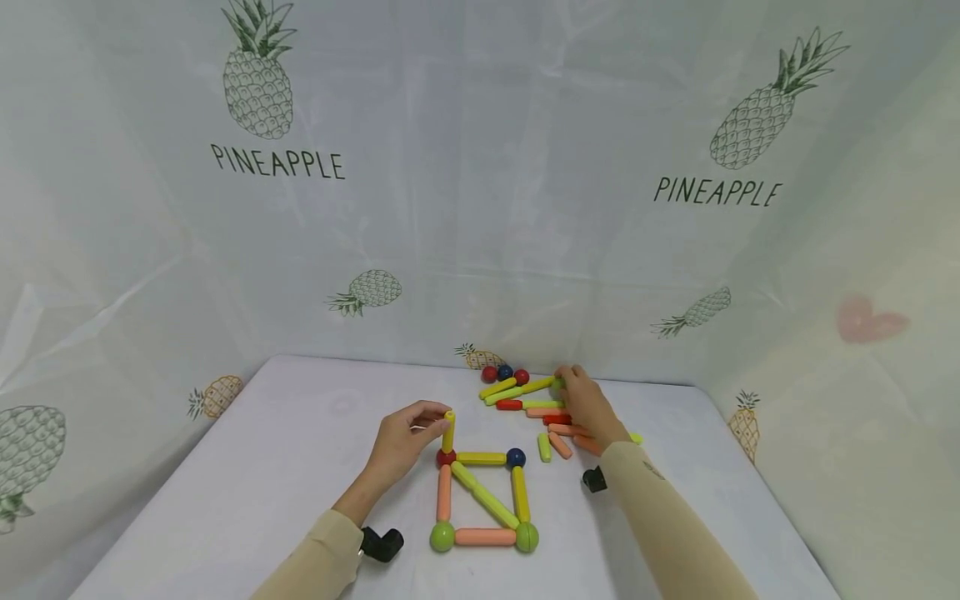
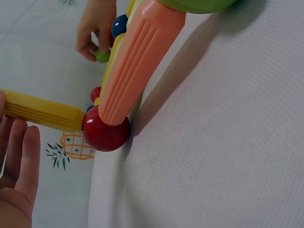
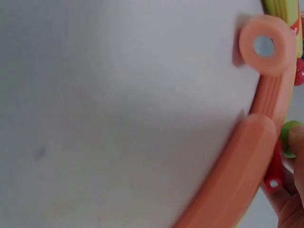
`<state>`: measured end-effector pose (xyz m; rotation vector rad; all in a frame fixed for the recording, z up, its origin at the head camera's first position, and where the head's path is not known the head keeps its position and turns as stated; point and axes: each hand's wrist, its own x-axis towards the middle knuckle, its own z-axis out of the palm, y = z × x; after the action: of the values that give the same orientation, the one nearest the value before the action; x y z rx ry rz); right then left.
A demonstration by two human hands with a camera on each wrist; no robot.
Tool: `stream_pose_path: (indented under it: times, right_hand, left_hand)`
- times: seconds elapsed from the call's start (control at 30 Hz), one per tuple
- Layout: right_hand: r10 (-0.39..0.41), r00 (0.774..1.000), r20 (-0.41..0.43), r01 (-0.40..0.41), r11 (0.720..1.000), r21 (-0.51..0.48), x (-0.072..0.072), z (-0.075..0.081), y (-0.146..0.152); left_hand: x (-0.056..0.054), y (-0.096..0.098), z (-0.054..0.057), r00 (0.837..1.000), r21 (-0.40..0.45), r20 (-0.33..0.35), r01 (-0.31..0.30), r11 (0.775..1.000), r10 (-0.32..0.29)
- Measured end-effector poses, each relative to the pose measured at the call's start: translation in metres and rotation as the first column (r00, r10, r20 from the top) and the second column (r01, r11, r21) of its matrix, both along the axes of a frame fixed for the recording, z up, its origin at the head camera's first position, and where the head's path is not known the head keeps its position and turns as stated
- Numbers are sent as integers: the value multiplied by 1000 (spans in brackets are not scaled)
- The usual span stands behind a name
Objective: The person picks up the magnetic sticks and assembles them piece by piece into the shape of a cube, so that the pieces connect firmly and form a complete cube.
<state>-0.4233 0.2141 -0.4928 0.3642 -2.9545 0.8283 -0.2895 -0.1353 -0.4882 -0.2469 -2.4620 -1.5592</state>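
My left hand (image 1: 403,435) pinches the top of a yellow stick (image 1: 448,433), which stands upright on a red ball (image 1: 446,457). That ball is the far left corner of a flat square of sticks and balls, with a dark blue ball (image 1: 515,457) at the far right and green balls (image 1: 442,537) at the two near corners. A lime stick (image 1: 486,497) crosses the square diagonally. Farther back, my right hand (image 1: 587,407) holds a green ball (image 3: 288,139) between its fingers, above the loose sticks. In the left wrist view, the yellow stick's lower end meets the red ball.
Several loose yellow, lime, red and orange sticks (image 1: 545,412) lie around and under the right hand. Two red balls and a blue ball (image 1: 505,372) sit by the table's back edge. A white cloth (image 1: 480,208) printed with pineapples hangs behind the table (image 1: 300,417).
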Motion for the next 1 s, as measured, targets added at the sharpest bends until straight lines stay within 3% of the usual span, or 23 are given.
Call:
stream_pose_path:
  times: [0.17,0.33,0.53,0.73,1.0]
  right_hand:
    - [20,989,-144,-19,1000,4,6,11,-2]
    - [137,946,-293,-170,981,-90,26,41,-26]
    - [289,908,-304,-359,910,-208,65,70,-69]
    - [395,870,-295,-471,843,-260,95,76,-109]
    - [390,882,-264,-460,836,-300,108,67,-132]
  left_hand:
    - [0,1,0,1000,3,-2,11,1000,-11]
    - [-1,1,1,1000,2,0,9,1000,-9]
    - [1,1,1,1000,4,0,-7,1000,7]
    - [3,-1,4,1000,30,-16,-10,1000,11]
    - [6,-2,4,999,49,-36,5,999,-3]
